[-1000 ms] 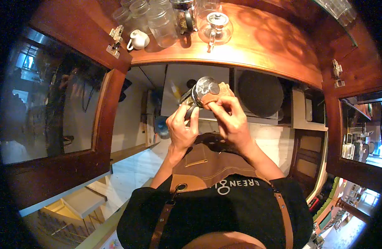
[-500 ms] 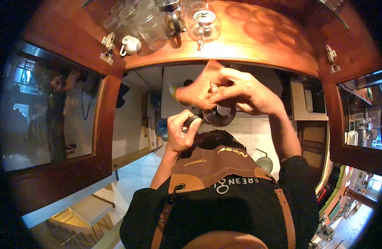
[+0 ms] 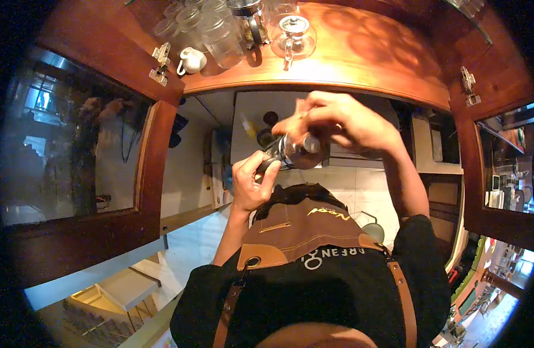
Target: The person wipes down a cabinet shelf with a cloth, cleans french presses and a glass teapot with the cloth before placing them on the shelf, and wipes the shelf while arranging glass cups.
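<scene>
My left hand point(image 3: 254, 181) is closed round the black handle of a glass pot point(image 3: 303, 152) with a dark metal frame, held tilted in front of my apron. Above and to the right of it, my right hand point(image 3: 351, 123) has its fingers bent round an orange-brown cloth point(image 3: 292, 124). The cloth lies against the upper edge of the glass and is partly blurred. My right fingers hide some of the cloth and the pot's far side.
On the wooden shelf point(image 3: 360, 64) stand a glass teapot point(image 3: 294, 39), a small white pitcher point(image 3: 191, 61), several glass jars point(image 3: 220, 40) and a French press point(image 3: 249, 23). Open cabinet doors with glass panes flank me, the left one point(image 3: 148, 168) nearest.
Both hands stay together at the pot. My right hand has risen and turned over with the cloth, which was spread wider half a second ago. The pot's tilt has changed.
</scene>
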Demonstrator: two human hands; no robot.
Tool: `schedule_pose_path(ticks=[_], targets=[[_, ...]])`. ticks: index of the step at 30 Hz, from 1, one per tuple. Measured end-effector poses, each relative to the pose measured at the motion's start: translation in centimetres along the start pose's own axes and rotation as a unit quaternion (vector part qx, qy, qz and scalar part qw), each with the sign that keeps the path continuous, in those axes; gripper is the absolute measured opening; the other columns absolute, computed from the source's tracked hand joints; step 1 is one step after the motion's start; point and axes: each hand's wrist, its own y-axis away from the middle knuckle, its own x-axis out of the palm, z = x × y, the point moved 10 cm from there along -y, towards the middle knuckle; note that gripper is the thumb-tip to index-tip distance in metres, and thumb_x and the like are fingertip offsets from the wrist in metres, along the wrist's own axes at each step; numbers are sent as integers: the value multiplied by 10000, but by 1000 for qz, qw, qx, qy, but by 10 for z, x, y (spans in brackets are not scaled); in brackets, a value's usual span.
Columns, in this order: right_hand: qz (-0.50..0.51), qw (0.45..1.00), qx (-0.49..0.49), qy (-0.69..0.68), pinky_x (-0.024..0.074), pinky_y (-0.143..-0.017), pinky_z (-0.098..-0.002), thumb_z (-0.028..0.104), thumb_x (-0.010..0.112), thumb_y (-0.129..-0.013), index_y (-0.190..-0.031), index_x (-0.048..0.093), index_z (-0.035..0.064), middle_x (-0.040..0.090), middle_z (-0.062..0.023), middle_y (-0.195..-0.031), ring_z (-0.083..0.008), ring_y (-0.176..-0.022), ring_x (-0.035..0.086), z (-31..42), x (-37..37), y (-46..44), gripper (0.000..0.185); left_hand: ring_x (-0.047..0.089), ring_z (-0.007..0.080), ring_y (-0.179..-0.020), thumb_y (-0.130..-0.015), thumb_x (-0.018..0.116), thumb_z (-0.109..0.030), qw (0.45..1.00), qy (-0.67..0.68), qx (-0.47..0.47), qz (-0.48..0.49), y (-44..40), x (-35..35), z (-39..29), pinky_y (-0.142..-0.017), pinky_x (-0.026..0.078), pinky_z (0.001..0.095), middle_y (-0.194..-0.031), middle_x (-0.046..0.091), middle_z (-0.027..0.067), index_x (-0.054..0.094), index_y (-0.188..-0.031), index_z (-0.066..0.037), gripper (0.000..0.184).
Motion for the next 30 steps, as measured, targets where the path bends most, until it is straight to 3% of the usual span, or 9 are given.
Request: schedule_pose_path(ticks=[5, 7, 11, 14, 18, 21, 23, 27, 30], targets=[[-155, 977, 118, -82, 514, -845, -337, -140, 567, -710, -991, 678, 11, 609, -91, -966, -232, -945, 632, -26, -43, 28, 338, 483, 172, -510, -864, 695, -63, 999, 12, -45, -8, 0, 0, 7, -478, 387, 300, -613, 521, 88, 534, -741, 2, 213], [-182, 978, -12, -98, 514, -698, -246, -75, 593, -771, -1015, 680, 55, 651, -52, -977, -136, -860, 645, 22, -51, 17, 290, 495, 194, -511, -866, 697, -70, 1000, -22, -18, -4, -5, 5, -4, -480, 402, 306, -615, 522, 99, 537, -747, 4, 213], [-53, 994, -62, 66, 537, -766, -414, 100, 696, -696, -906, 670, 69, 619, -98, -998, -301, -958, 632, 49, 11, -2, 214, 505, 220, -512, -863, 701, -73, 998, -56, 21, 22, -10, 17, -6, -482, 410, 307, -616, 524, 113, 538, -750, 5, 213], [-66, 997, -19, -34, 533, -782, -403, 2, 647, -693, -919, 658, 32, 633, -118, -911, -303, -915, 635, -5, 1, 0, 228, 504, 237, -508, -860, 697, -73, 997, -66, 49, 5, -10, 17, -10, -481, 407, 315, -616, 521, 121, 536, -752, 6, 209], [-81, 985, 106, -107, 523, -767, -349, -21, 619, -768, -941, 630, 2, 647, -108, -886, -222, -815, 622, -90, 4, 37, 175, 497, 206, -505, -861, 696, -71, 999, 17, -33, -20, -1, 6, 7, -478, 383, 314, -615, 527, 106, 547, -757, 1, 197], [-187, 973, 38, -128, 530, -762, -323, -58, 576, -808, -973, 655, 9, 661, -88, -926, -192, -817, 627, -55, -30, 42, 194, 479, 150, -511, -867, 696, -67, 999, -12, -29, -40, -8, -1, 1, -481, 367, 290, -617, 537, 84, 560, -762, -4, 183], [-267, 939, 104, -192, 559, -762, -287, -122, 520, -772, -990, 683, 17, 661, -79, -950, -154, -868, 656, -23, -50, 44, 306, 347, 67, -543, -899, 667, -91, 998, -2, 10, -61, -11, 0, -3, -490, 268, 260, -624, 448, 0, 541, -741, -15, 216], [-184, 981, -2, 66, 553, -827, -382, -82, 600, -698, -1026, 646, 32, 607, -136, -1023, -319, -977, 646, 39, -16, 19, 350, 478, 151, -512, -869, 693, -57, 998, -29, -10, -51, -16, 5, -4, -478, 373, 284, -620, 537, 94, 552, -762, 0, 186], [-160, 985, -1, 71, 520, -884, -418, -1, 656, -694, -1029, 636, 39, 591, -149, -1064, -363, -1042, 603, 42, 8, 28, 338, 458, 114, -524, -889, 687, -65, 996, -23, -22, -79, -16, 2, 3, -471, 363, 275, -612, 518, 62, 547, -761, 1, 201]])
